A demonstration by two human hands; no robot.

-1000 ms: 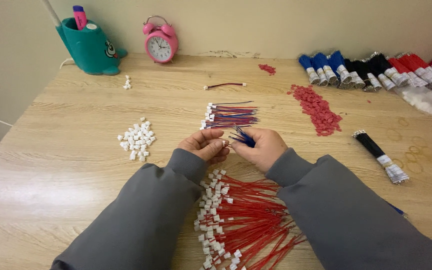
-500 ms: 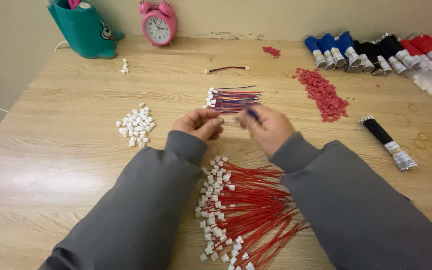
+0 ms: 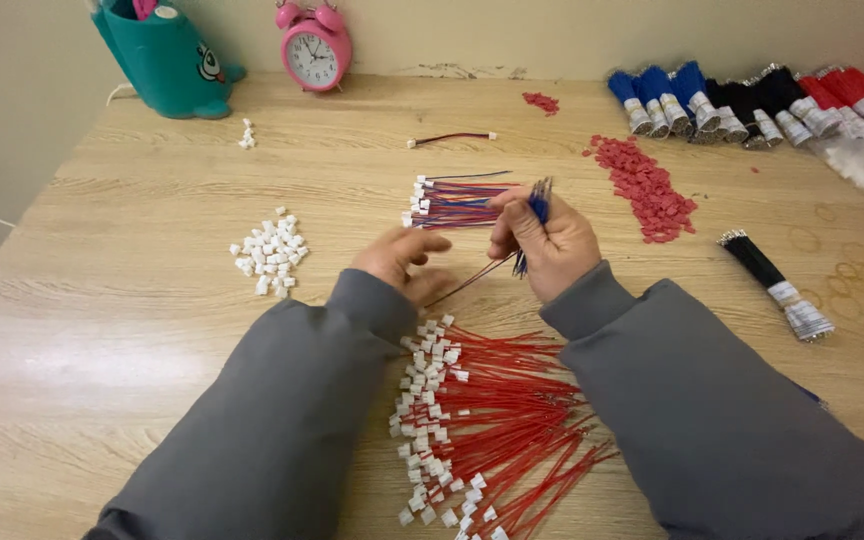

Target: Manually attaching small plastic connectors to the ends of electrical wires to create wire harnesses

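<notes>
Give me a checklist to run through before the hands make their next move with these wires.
1. Blue wires held firmly in the right hand: ok, fingers are wrapped around them.
2. Red wire under control: ok, it runs between the left hand and the right one.
3. White connector on that red wire: cannot tell, the left hand's fingers hide its end.
4. Loose white connectors to hand: ok, a heap lies to the left hand's left.
5. Finished red-and-blue pairs kept apart from the red wire pile: ok, one lies beyond the hands, the other nearer than them.
</notes>
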